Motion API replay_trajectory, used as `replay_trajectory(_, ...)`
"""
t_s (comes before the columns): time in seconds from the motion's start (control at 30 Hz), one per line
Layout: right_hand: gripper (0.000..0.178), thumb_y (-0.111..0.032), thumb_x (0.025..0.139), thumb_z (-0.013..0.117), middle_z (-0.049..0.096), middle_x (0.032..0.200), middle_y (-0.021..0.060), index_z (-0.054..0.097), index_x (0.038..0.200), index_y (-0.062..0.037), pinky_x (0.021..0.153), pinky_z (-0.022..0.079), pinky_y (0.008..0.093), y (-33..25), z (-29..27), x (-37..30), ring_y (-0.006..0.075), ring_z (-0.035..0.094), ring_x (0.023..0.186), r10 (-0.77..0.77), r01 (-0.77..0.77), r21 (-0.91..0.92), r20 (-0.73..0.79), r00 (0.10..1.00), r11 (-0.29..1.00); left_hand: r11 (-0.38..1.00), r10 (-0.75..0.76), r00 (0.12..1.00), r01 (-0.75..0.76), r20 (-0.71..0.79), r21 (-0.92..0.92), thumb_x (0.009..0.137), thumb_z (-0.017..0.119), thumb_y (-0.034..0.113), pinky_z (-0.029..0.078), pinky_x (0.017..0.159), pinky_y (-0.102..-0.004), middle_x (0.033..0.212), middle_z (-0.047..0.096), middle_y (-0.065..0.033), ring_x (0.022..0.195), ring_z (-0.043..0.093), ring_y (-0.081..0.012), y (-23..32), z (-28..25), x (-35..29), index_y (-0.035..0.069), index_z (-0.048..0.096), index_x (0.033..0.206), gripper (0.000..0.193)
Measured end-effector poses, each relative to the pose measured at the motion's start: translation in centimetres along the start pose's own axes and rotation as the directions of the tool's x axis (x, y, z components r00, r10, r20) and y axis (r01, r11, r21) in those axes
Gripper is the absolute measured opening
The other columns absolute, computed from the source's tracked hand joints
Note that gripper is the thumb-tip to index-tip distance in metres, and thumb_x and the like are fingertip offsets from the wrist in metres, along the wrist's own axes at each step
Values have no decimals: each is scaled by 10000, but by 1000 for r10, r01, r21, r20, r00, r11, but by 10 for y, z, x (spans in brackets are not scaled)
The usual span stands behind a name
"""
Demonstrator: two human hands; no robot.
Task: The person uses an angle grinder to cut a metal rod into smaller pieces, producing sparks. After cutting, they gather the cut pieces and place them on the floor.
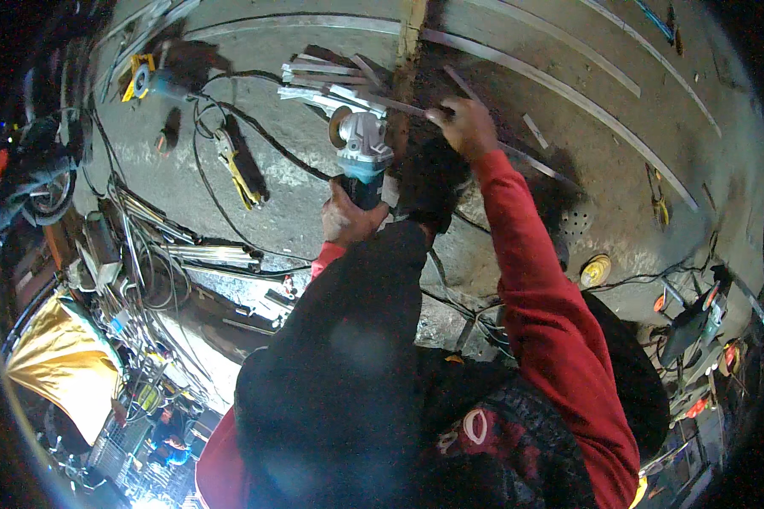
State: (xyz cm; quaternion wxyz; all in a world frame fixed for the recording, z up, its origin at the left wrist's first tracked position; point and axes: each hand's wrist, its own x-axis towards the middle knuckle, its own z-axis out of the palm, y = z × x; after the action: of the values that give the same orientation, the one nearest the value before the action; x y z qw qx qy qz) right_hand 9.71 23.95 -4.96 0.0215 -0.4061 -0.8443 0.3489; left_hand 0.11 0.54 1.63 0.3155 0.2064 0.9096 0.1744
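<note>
My left hand [348, 216] is wrapped round the dark body of an angle grinder [365, 144]. The grinder's silver head points away from me, with a worn brown disc [339, 127] on its left side. My right hand [467, 127] pinches the end of a thin flat metal strip [406, 108], which crosses a narrow wooden board [408, 51]. Beyond the grinder lies a loose pile of short metal strips [318, 76]; the held strip's far end reaches this pile. My dark boot [433, 182] is beside the board, between my two hands.
Long flat metal bars [560, 85] stretch across the concrete floor. A black cable [272, 140] runs left of the grinder. Yellow-handled pliers-like tool [239, 174] and a yellow device [139, 78] lie left. Tangled cables and rods [157, 229] fill the lower left; a round yellow object [596, 271] sits right.
</note>
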Motion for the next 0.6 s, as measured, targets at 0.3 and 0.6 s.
replay_trajectory(0.3, 505, -378, 808, 627, 610, 1149, 187, 590, 1172, -31, 889, 485, 428, -18, 6, 4, 358, 594, 1032, 66, -59, -64, 119, 991, 996, 981, 133, 987, -144, 93, 128, 578, 772, 464, 505, 775, -476, 942, 620, -291, 879, 631, -432, -9, 8, 6, -57, 344, 1198, 916)
replay_trajectory(0.6, 395, -434, 834, 608, 659, 984, 185, 673, 1069, -123, 786, 508, 434, -14, 33, 1, 364, 626, 917, 32, -34, -46, -49, 998, 998, 960, 103, 974, -150, 201, 235, 601, 768, 472, 499, 770, -499, 921, 622, -298, 856, 627, -454, 2, 9, 11, -39, 281, 1207, 931)
